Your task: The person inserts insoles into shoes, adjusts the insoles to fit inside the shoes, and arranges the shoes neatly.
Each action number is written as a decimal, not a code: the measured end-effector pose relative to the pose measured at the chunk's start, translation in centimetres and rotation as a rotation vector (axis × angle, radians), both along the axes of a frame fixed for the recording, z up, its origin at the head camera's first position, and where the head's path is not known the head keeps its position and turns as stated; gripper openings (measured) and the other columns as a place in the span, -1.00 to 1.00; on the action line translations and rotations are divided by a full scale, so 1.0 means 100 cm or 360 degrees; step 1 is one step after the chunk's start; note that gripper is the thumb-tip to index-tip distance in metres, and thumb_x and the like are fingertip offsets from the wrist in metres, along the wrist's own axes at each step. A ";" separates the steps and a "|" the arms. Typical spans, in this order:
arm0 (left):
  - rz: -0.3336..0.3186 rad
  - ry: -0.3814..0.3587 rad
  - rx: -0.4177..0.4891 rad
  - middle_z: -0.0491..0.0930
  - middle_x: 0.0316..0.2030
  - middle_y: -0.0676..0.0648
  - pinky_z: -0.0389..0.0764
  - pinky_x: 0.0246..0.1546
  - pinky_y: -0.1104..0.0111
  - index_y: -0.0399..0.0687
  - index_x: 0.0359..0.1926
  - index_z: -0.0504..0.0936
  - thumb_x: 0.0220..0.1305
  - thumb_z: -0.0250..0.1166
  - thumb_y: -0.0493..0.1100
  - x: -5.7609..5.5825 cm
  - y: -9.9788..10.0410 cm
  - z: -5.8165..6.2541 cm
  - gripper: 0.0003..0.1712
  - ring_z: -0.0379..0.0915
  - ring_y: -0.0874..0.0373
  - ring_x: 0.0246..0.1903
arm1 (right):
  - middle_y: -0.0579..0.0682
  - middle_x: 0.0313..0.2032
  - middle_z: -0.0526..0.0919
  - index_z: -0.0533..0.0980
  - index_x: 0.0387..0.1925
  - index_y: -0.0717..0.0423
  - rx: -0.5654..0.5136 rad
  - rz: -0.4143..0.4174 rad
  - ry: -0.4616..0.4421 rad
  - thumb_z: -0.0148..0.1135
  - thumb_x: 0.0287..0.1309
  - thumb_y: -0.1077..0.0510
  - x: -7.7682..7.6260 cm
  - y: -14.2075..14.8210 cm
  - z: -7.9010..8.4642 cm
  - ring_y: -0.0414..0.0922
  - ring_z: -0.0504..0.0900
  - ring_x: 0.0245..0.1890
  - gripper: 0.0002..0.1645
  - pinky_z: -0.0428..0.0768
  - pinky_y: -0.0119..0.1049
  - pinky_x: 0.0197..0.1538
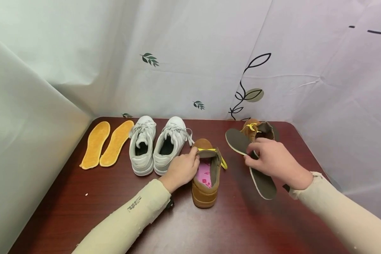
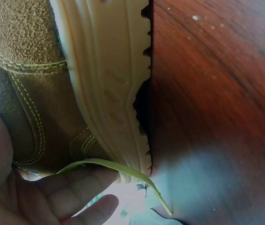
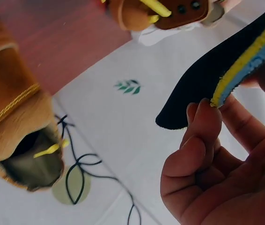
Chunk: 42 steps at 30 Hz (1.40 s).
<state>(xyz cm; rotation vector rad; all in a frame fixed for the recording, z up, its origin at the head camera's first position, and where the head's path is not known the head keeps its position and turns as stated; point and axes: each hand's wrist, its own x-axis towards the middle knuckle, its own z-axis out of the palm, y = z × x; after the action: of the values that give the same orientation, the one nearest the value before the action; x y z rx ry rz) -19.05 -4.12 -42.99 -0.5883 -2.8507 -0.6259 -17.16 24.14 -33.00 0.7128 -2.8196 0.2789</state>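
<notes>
- Perhaps the nearer brown shoe (image 1: 205, 195), gripped by the left hand (image 1: 181, 167), tips if tugged.
- Right of that shoe, the right hand (image 1: 272, 159) pinches a dark insole (image 1: 264, 183): forced, it may buckle.
- That shoe's loose yellow lace (image 1: 224, 163) might snag it.

From the head, the widest view looks forward and down over the table (image 1: 114, 215) to the cloth (image 1: 193, 31) at top. The left wrist view, tipped sideways and close in, faces the side of a brown shoe (image 2: 48, 103) also near the head frame's centre. The right wrist view, nearly inverted, looks past the right hand (image 3: 226, 173), close at lower right, toward the vine (image 3: 71, 187) the head camera shows right of centre.
</notes>
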 end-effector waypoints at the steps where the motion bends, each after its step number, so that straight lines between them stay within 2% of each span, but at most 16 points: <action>1: -0.0001 0.0000 -0.0001 0.66 -0.62 -0.17 0.64 -0.53 -0.08 -0.08 -0.14 0.38 0.54 -0.06 -0.07 0.000 0.000 0.000 -0.81 0.67 -0.18 -0.52 | -0.15 -0.52 0.50 0.61 -0.54 -0.18 -0.0003 0.0025 -0.0005 0.34 -0.04 0.11 0.001 -0.002 0.000 -0.23 0.39 -0.51 -0.92 0.43 -0.28 -0.49; 11: -0.0003 0.0011 0.0026 0.64 -0.64 -0.17 0.63 -0.56 -0.07 -0.07 -0.18 0.38 0.53 -0.05 -0.07 -0.001 -0.001 -0.001 -0.81 0.65 -0.18 -0.55 | -0.23 -0.59 0.37 0.64 -0.55 -0.23 -0.0018 0.0266 0.0021 0.35 -0.06 0.15 0.018 -0.021 -0.001 -0.32 0.28 -0.61 -0.85 0.36 -0.40 -0.56; 19: -0.0004 -0.0014 0.0069 0.67 -0.60 -0.24 0.64 -0.54 -0.11 -0.06 -0.20 0.37 0.52 -0.03 -0.08 -0.001 -0.001 0.000 -0.83 0.64 -0.23 -0.55 | -0.29 -0.59 0.23 0.49 -0.68 -0.32 -0.0019 0.0447 -0.0051 0.35 -0.20 0.13 0.031 -0.039 -0.009 -0.34 0.21 -0.67 -0.75 0.29 -0.49 -0.58; 24: 0.0008 -0.0088 0.0080 0.66 -0.58 -0.24 0.65 -0.50 -0.10 -0.05 -0.19 0.37 0.54 -0.06 -0.06 -0.001 -0.002 0.003 -0.81 0.65 -0.23 -0.52 | -0.28 -0.59 0.26 0.46 -0.72 -0.31 0.0027 0.0524 -0.0122 0.32 -0.22 0.14 0.034 -0.048 -0.012 -0.34 0.24 -0.66 -0.74 0.33 -0.48 -0.56; 29: 0.0041 -0.0191 0.0119 0.64 -0.57 -0.22 0.64 -0.45 -0.09 -0.04 -0.17 0.37 0.55 -0.09 -0.03 -0.001 -0.005 0.008 -0.78 0.66 -0.21 -0.48 | -0.25 -0.58 0.39 0.53 -0.71 -0.28 0.0076 0.0540 -0.0222 0.31 -0.21 0.12 0.030 -0.058 -0.014 -0.34 0.33 -0.64 -0.81 0.38 -0.45 -0.55; 34: 0.0033 -0.0221 0.0133 0.62 -0.58 -0.16 0.60 -0.48 -0.01 -0.01 -0.14 0.39 0.56 -0.11 -0.01 0.001 -0.005 0.009 -0.77 0.63 -0.14 -0.52 | -0.24 -0.59 0.47 0.53 -0.73 -0.28 0.0077 0.0496 -0.0390 0.30 -0.15 0.12 0.019 -0.067 -0.017 -0.31 0.40 -0.58 -0.78 0.46 -0.41 -0.52; 39: 0.0071 -0.0236 0.0151 0.69 -0.52 -0.19 0.60 -0.47 -0.01 0.04 -0.09 0.42 0.53 -0.06 0.05 0.001 -0.003 0.007 -0.76 0.64 -0.14 -0.50 | -0.32 -0.74 0.49 0.50 -0.82 -0.29 0.0059 0.0402 -0.0573 0.29 -0.10 0.08 0.009 -0.079 -0.019 -0.30 0.44 -0.63 -0.69 0.49 -0.39 -0.57; 42: 0.0101 -0.0221 0.0159 0.71 -0.49 -0.21 0.61 -0.46 -0.04 0.05 -0.10 0.42 0.50 -0.02 0.09 0.001 -0.003 0.006 -0.75 0.64 -0.17 -0.49 | -0.34 -0.81 0.45 0.48 -0.86 -0.29 0.0076 0.0345 -0.0592 0.30 -0.10 0.05 0.005 -0.085 -0.020 -0.30 0.43 -0.69 -0.66 0.46 -0.37 -0.60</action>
<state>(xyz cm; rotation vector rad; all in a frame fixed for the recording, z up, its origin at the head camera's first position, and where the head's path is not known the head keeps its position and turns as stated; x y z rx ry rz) -18.92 -4.38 -42.34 -0.4534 -2.9306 -0.8233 -16.62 15.60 -34.97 1.0807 -3.1041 0.4204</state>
